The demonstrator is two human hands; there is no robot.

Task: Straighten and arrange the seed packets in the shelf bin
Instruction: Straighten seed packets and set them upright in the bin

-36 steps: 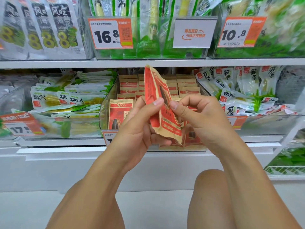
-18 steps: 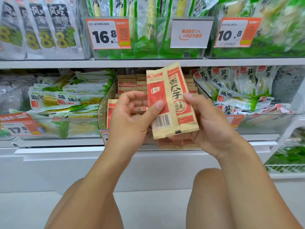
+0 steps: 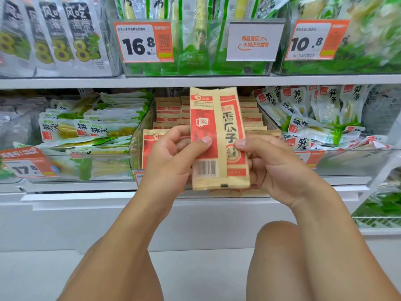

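Head view: seed packet (image 3: 218, 137) stands upright, pinched between left hand (image 3: 173, 161) and right hand (image 3: 275, 168), before the bin (image 3: 138, 140).

lighting was bright, even and nearly shadowless. the shelf edge (image 3: 195, 80) bowed from wide-angle distortion. side areas were motion-blurred; my view's centre stayed sharp.
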